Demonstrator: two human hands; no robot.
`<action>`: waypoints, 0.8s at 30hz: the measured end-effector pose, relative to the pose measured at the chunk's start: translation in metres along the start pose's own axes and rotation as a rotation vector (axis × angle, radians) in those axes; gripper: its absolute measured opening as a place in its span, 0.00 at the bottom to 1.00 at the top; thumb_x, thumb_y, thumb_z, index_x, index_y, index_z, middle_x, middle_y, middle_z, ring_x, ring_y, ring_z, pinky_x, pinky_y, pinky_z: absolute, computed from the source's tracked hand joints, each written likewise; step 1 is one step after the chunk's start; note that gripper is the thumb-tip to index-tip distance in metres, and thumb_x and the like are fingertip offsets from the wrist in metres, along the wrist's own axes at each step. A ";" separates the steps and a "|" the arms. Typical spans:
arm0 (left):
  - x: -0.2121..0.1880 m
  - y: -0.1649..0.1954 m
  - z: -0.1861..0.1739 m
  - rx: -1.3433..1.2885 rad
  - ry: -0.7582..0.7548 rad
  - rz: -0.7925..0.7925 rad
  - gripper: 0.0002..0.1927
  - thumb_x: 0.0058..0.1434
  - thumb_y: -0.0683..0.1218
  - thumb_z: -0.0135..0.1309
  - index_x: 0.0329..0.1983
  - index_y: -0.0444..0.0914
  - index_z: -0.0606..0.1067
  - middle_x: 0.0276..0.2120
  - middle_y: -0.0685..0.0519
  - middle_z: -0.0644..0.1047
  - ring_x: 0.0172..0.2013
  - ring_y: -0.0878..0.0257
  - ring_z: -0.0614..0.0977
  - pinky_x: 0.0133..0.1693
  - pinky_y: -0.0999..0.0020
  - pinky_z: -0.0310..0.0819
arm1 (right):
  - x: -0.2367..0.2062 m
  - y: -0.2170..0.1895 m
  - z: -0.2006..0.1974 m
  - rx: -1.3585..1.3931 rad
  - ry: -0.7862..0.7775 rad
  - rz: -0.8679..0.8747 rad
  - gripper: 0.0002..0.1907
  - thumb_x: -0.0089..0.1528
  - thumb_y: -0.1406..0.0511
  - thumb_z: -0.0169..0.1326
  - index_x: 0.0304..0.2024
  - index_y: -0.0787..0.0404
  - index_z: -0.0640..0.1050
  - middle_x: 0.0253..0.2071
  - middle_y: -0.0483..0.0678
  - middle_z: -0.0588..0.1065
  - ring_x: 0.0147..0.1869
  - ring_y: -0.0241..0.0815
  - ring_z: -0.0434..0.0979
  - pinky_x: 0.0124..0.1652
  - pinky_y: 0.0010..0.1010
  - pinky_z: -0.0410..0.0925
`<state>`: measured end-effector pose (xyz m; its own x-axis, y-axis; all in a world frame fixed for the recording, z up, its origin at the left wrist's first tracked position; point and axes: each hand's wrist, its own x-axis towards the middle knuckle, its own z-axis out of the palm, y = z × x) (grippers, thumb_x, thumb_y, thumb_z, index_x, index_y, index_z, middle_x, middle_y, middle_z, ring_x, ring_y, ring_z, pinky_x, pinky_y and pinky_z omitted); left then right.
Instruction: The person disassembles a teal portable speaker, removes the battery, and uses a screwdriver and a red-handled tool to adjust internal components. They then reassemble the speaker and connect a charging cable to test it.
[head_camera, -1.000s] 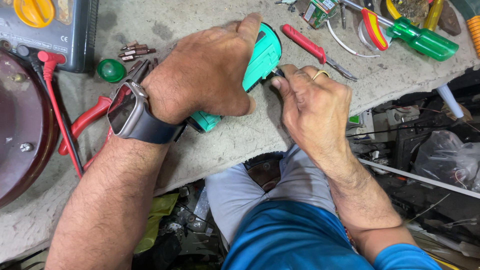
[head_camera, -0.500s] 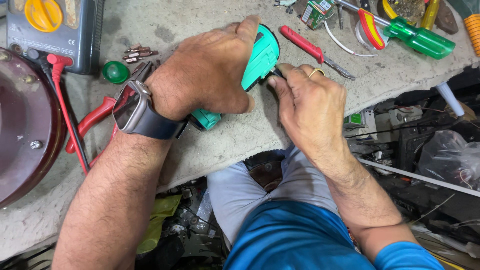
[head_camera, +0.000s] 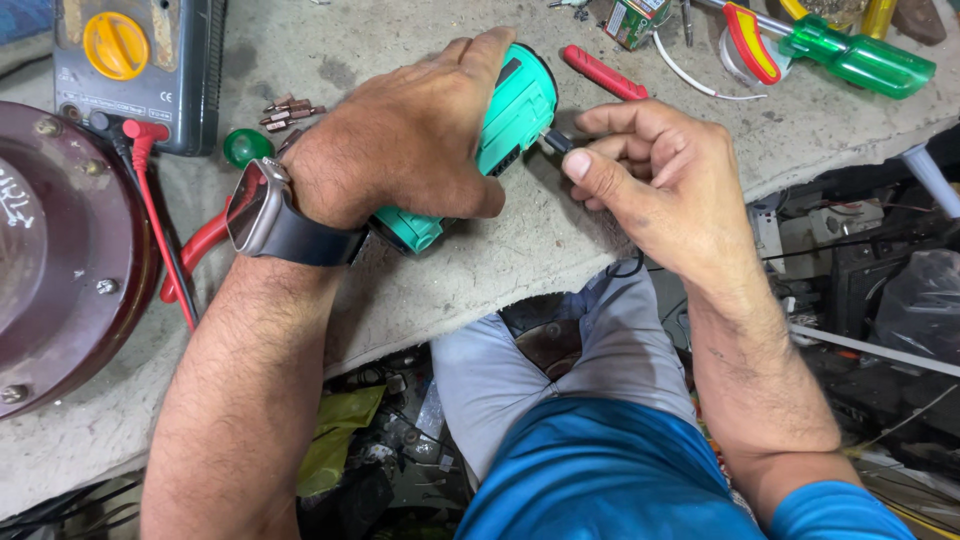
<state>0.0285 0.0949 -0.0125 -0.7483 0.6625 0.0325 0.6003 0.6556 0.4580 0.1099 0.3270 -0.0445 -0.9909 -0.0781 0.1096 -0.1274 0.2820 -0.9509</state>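
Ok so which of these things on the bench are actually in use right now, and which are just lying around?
In use:
- teal tool body, gripped by the left hand
- small dark plug, pinched by the right hand at the tool's end

Lying about:
- multimeter
- green screwdriver
- red-handled pliers
- screwdriver bits

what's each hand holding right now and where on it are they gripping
The left hand clamps the teal power tool around its body, pinning it on the workbench. The right hand pinches a small dark bit at the tool's front end.
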 end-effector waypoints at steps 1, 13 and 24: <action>0.000 -0.001 0.000 -0.008 0.002 0.010 0.61 0.37 0.50 0.70 0.71 0.28 0.54 0.57 0.32 0.72 0.57 0.40 0.75 0.57 0.56 0.69 | 0.000 0.002 -0.002 0.015 -0.017 -0.020 0.19 0.68 0.67 0.62 0.57 0.72 0.76 0.37 0.48 0.80 0.38 0.31 0.79 0.37 0.21 0.73; -0.001 0.003 -0.004 -0.030 -0.024 -0.013 0.60 0.37 0.50 0.69 0.73 0.30 0.54 0.60 0.33 0.71 0.57 0.39 0.76 0.57 0.57 0.70 | 0.021 0.007 -0.010 0.327 -0.144 0.216 0.08 0.70 0.67 0.53 0.48 0.66 0.73 0.35 0.53 0.80 0.35 0.38 0.83 0.34 0.25 0.77; 0.002 -0.003 -0.004 -0.053 0.006 0.059 0.59 0.42 0.55 0.72 0.71 0.28 0.55 0.62 0.31 0.68 0.61 0.40 0.72 0.60 0.57 0.66 | 0.006 0.007 -0.012 0.092 -0.108 -0.001 0.13 0.69 0.67 0.58 0.52 0.69 0.73 0.37 0.51 0.78 0.36 0.35 0.80 0.35 0.25 0.75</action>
<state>0.0243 0.0929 -0.0107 -0.7137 0.6973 0.0662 0.6281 0.5953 0.5011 0.1020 0.3400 -0.0468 -0.9797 -0.1825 0.0831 -0.1187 0.1933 -0.9739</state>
